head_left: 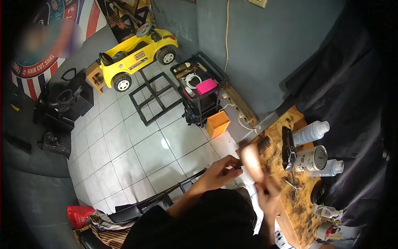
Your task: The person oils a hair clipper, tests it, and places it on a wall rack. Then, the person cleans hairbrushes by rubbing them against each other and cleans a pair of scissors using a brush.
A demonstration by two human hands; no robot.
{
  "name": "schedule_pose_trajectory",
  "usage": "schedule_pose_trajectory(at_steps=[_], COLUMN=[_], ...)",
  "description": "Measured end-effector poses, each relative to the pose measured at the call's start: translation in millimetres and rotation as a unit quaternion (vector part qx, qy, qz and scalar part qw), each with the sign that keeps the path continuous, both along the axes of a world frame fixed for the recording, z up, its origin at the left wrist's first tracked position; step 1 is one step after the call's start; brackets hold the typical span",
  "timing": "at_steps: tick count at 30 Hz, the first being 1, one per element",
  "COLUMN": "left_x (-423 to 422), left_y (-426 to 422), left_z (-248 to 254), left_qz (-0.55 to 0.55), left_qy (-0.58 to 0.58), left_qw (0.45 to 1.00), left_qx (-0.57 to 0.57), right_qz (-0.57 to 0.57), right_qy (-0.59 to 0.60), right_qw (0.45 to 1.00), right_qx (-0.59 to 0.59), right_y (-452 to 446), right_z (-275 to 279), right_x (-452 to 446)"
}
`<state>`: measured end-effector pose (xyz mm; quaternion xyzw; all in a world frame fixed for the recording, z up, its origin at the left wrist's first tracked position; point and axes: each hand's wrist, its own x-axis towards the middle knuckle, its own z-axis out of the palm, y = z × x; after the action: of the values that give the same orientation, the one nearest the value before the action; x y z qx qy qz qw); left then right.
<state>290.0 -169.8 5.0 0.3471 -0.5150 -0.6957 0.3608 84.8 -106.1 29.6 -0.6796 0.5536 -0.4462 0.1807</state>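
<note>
My left hand [220,172] is out in front of my body with its fingers curled together. A small dark thing [230,167] shows between its thumb and fingers, too small to name. My right hand [267,191], smeared by motion, grips a pale, elongated object [251,161] that points up toward the table's near edge. Blur hides what kind of object it is. Just beyond it, a dark bristled brush [263,145] lies on the wooden table [278,145].
Dark hair clippings cover the table. On it are a black device [287,148], scissors [294,186], a tin can [311,158] and bottles [311,132]. Beyond stand a black trolley [199,74], an orange basket [218,123], a metal frame [155,97] and a yellow toy car [137,54].
</note>
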Motion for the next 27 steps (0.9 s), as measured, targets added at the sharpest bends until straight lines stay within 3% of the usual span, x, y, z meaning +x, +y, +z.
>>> schedule_pose_trajectory(at_steps=[2, 4, 8, 9, 12, 14, 16, 18, 19, 20, 22, 24, 27], left_x=[1, 4, 6, 5, 2, -5, -2, 4, 1, 2, 9, 10, 4], left_y=[-3, -6, 1, 2, 3, 4, 4, 4, 10, 10, 15, 17, 20], left_z=[2, 12, 17, 15, 1, -11, -13, -4, 13, 12, 9, 6, 6], left_qz=[-0.013, -0.064, -0.070, -0.071, -0.054, 0.038, 0.046, 0.050, 0.081, 0.076, 0.084, 0.073, 0.115], left_qy=[-0.008, -0.021, 0.015, 0.015, 0.034, -0.019, -0.035, -0.132, -0.051, -0.051, -0.139, -0.129, -0.093], left_qw=[1.000, 0.996, 0.996, 0.996, 0.995, 0.999, 0.998, 0.981, 0.995, 0.996, 0.984, 0.988, 0.989], left_qx=[-0.013, 0.056, 0.047, 0.045, 0.076, -0.014, -0.033, -0.131, 0.008, 0.014, -0.070, -0.040, 0.005], right_qz=[0.020, -0.084, -0.207, -0.251, -0.214, -0.060, 0.012, 0.004, -0.035, -0.072, -0.120, -0.188, -0.171], right_qy=[0.062, 0.062, 0.090, 0.085, -0.002, 0.007, 0.019, 0.040, 0.052, 0.063, 0.058, 0.075, -0.013], right_qw=[0.997, 0.994, 0.969, 0.962, 0.977, 0.996, 0.996, 0.994, 0.997, 0.995, 0.990, 0.977, 0.985], right_qx=[0.049, 0.010, -0.100, -0.060, 0.017, -0.063, 0.091, 0.097, 0.034, -0.029, 0.051, -0.069, -0.027], right_y=[7, 4, -15, -15, -8, -4, 8, 9, 3, -2, -9, -22, -17], right_z=[-5, -4, 8, 3, 4, -3, 7, 1, -8, -14, -3, 1, 0], right_x=[4, 0, -19, -26, -26, -16, 8, 12, 5, -5, -20, -24, -24])
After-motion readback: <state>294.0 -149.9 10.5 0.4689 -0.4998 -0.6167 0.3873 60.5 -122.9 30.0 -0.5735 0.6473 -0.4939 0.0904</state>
